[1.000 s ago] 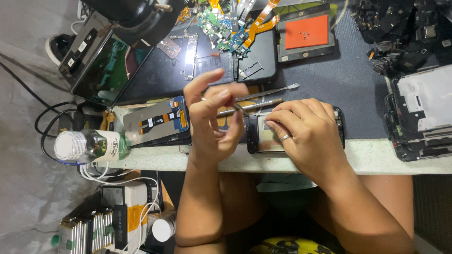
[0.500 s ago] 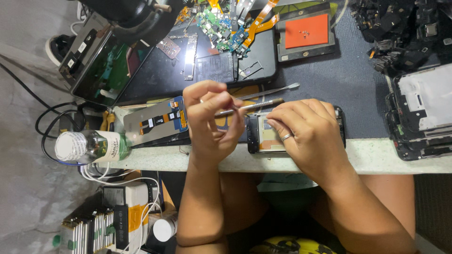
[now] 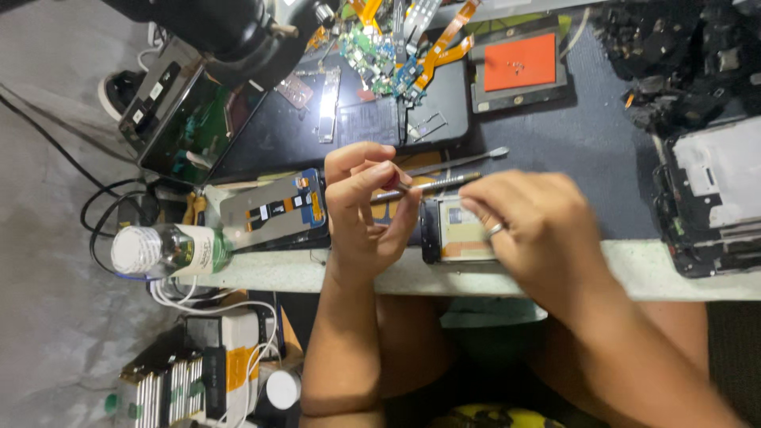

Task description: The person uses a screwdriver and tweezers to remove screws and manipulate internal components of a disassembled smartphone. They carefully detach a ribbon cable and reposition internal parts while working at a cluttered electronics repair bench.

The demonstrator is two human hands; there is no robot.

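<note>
At the bench edge, my left hand [image 3: 366,208] pinches a screwdriver [image 3: 424,187]; my right hand [image 3: 533,230], closed, steadies the opened phone [image 3: 453,231].

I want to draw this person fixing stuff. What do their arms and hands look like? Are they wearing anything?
Both arms are bare, with no sleeves showing as far up as the picture goes, and there are no gloves or watch. The right hand wears a thin silver ring on one finger. The left hand wears nothing that I can see.
</note>
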